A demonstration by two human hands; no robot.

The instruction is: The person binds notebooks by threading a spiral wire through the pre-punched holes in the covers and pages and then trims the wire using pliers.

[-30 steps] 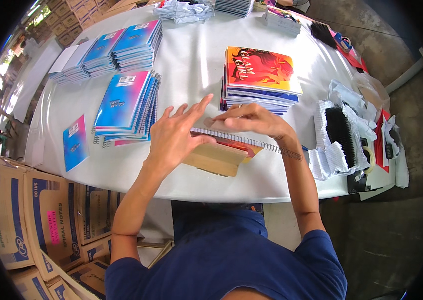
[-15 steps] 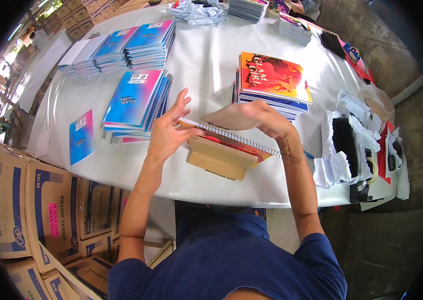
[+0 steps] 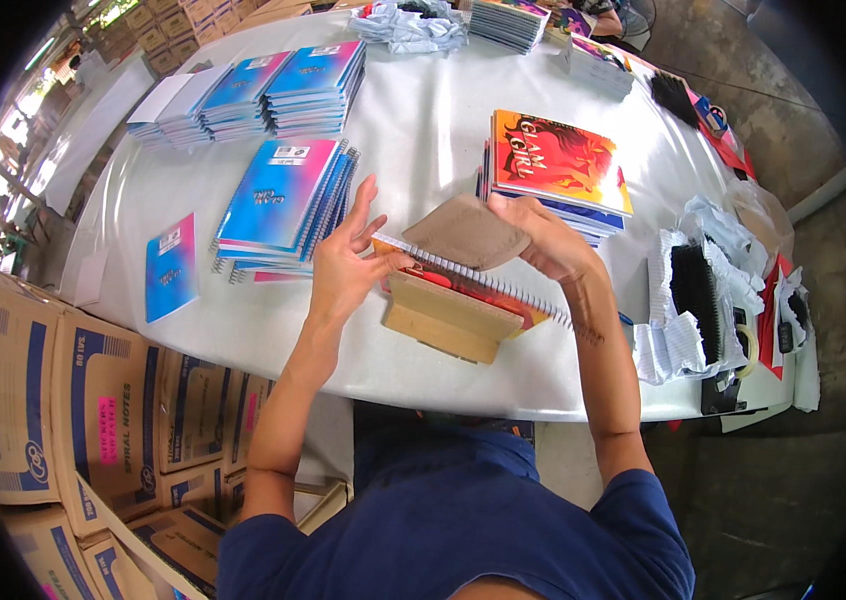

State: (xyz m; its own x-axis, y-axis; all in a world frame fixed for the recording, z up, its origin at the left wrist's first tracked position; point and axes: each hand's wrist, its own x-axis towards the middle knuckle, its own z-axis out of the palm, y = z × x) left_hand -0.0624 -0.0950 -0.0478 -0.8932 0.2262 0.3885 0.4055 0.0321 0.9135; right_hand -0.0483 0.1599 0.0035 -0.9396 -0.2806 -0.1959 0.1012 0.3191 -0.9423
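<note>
A spiral notebook point(image 3: 531, 312) with a red and orange cover leans spine-up on a brown cardboard-like stand point(image 3: 443, 322) in front of me. Its wire coil point(image 3: 488, 280) runs along the top edge, and a loose end sticks out beside my right wrist. My left hand point(image 3: 345, 262) pinches the notebook's left end between thumb and finger, the other fingers spread upward. In my right hand point(image 3: 551, 245) is a flat grey-brown piece point(image 3: 468, 233) with rounded corners, held by one edge just above the coil. What material it is, I cannot tell.
Blue-pink notebooks stand in stacks point(image 3: 278, 200) at left, with a single blue-pink cover point(image 3: 173, 268) beside them. Behind my right hand is an orange-topped notebook stack point(image 3: 563, 160). Crumpled paper holding black coils point(image 3: 693, 295) lies at right. Cartons point(image 3: 113, 400) are piled lower left.
My right hand has turned the flat piece so its broad face shows, where it was blurred before. My left hand keeps its hold on the notebook. The whole view has shifted slightly.
</note>
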